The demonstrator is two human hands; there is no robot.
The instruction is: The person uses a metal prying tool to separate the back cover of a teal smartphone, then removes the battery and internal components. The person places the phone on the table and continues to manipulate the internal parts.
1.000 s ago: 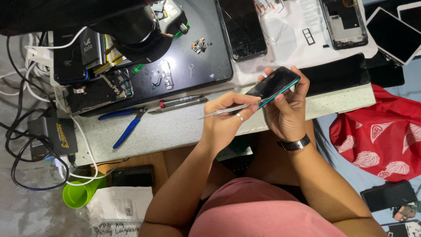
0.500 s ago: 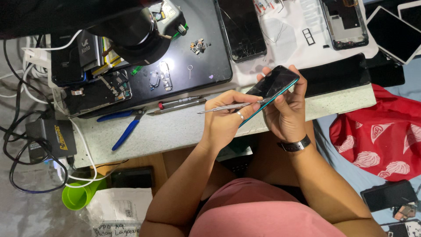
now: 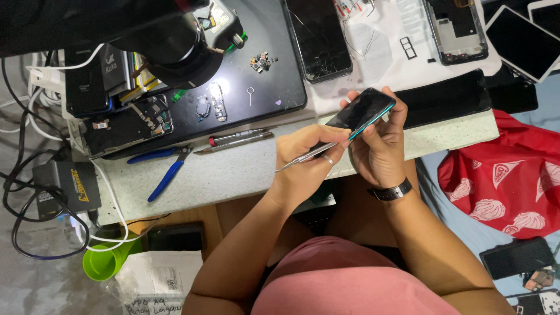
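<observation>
Right hand: the right hand [image 3: 379,149] wraps around a dark smartphone with a teal edge [image 3: 363,111], fingers curled over its far side, holding it tilted up above the near edge of the bench.
Left hand: the left hand [image 3: 306,154] pinches a thin silver metal pry tool [image 3: 303,156], tip right at the phone's lower edge; there's a ring on one finger.
Phone spot: in the air between both hands, just over the pale speckled worktop [image 3: 233,172], not lying on it.
Wrist: black watch band [image 3: 392,191] on the right one.
Nearby on the bench: blue-handled pliers [image 3: 166,175] and a red-tipped screwdriver [image 3: 239,137] left of the hands, a cracked black phone screen [image 3: 318,38] lying flat further back.
Off to the right: a red patterned cloth bag [image 3: 501,181].
</observation>
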